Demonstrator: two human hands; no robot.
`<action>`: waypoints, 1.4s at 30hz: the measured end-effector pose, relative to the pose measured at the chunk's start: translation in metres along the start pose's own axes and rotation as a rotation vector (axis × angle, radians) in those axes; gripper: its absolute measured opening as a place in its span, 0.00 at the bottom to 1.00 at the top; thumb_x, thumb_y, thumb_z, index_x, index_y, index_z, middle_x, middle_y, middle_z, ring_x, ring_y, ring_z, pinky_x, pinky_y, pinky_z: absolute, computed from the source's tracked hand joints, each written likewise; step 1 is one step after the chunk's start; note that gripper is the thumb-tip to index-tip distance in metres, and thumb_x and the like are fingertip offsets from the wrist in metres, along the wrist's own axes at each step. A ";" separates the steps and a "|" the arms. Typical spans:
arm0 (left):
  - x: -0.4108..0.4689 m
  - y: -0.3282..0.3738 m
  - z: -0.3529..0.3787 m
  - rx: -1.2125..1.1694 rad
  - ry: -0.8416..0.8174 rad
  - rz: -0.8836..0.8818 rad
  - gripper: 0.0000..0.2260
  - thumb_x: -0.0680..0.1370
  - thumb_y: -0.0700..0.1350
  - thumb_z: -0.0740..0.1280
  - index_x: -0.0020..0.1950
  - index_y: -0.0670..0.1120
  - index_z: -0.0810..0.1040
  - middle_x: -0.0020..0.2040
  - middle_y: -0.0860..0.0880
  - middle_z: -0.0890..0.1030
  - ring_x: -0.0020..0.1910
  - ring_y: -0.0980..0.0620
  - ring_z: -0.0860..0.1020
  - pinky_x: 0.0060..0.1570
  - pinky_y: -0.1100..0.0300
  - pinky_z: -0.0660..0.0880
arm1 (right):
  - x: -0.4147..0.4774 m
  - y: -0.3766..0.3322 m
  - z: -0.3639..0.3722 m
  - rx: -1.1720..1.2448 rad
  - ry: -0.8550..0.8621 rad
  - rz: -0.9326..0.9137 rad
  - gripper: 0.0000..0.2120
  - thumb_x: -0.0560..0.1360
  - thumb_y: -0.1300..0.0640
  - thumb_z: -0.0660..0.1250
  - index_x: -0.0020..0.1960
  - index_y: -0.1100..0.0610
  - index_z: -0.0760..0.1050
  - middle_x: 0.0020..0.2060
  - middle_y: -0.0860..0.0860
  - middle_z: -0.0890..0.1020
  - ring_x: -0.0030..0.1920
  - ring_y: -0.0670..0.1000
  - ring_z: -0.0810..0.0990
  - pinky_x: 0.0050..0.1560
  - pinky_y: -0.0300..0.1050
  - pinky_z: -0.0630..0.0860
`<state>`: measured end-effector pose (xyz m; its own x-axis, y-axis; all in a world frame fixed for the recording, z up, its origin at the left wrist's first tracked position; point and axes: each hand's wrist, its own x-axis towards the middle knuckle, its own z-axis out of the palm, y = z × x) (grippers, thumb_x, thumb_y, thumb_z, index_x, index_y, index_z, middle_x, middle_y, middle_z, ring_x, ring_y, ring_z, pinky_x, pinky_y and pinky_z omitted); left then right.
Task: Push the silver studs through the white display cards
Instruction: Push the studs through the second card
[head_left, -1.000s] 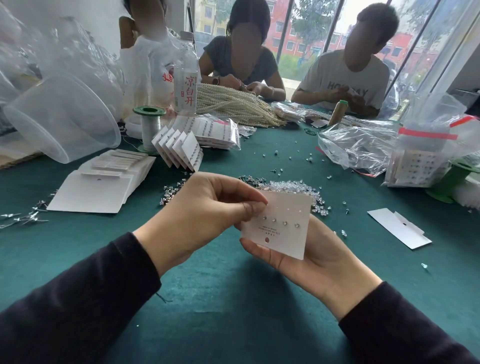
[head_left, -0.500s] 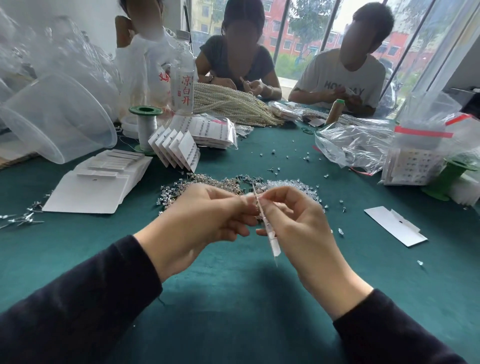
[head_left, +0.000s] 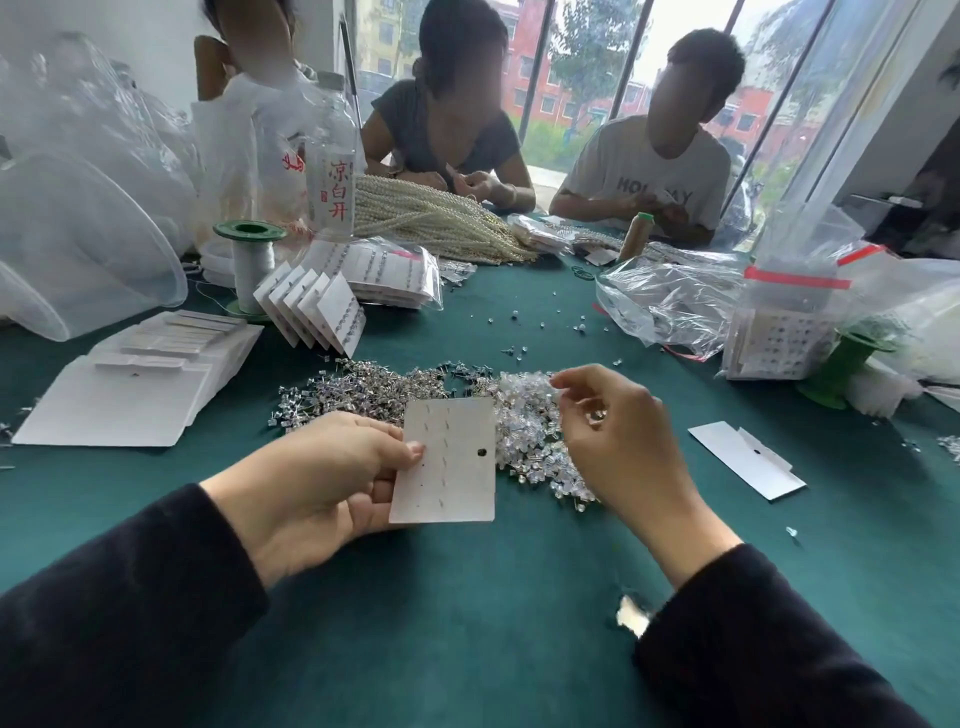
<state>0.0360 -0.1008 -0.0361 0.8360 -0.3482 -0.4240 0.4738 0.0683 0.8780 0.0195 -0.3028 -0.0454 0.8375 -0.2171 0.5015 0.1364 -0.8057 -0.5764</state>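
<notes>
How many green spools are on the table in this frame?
2. The left spool, wound with white thread, stands behind the fanned cards. The right spool sits beside a clear bag of cards. The plastic bags may hide others.

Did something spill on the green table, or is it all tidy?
A bit messy: small loose pieces lie scattered on the table beyond the silver studs pile, and a torn-looking white scrap sits by the right sleeve.

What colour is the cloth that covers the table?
Dark teal green; the cloth table cover shows best in the head view.
</notes>
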 end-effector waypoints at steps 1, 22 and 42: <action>0.000 0.000 0.000 0.002 0.015 0.000 0.06 0.77 0.32 0.61 0.47 0.35 0.77 0.34 0.39 0.83 0.28 0.48 0.82 0.23 0.58 0.78 | 0.004 0.010 -0.006 -0.097 0.000 0.048 0.08 0.72 0.64 0.64 0.47 0.54 0.80 0.37 0.47 0.80 0.36 0.41 0.75 0.35 0.26 0.66; 0.002 -0.004 0.001 0.025 0.031 0.067 0.04 0.72 0.33 0.67 0.37 0.37 0.78 0.32 0.39 0.83 0.28 0.46 0.82 0.28 0.53 0.80 | 0.016 0.031 0.000 -0.237 -0.088 0.097 0.04 0.71 0.60 0.66 0.40 0.55 0.80 0.37 0.49 0.77 0.39 0.49 0.73 0.41 0.36 0.62; -0.001 -0.005 0.005 0.043 0.069 0.096 0.07 0.73 0.32 0.67 0.35 0.38 0.77 0.30 0.41 0.83 0.27 0.47 0.82 0.27 0.55 0.80 | 0.006 -0.001 -0.010 0.439 -0.073 0.289 0.08 0.68 0.66 0.71 0.35 0.54 0.80 0.30 0.49 0.80 0.29 0.43 0.75 0.31 0.31 0.71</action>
<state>0.0313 -0.1049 -0.0386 0.8950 -0.2763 -0.3502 0.3792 0.0580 0.9235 0.0187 -0.3089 -0.0355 0.9061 -0.3449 0.2450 0.0901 -0.4085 -0.9083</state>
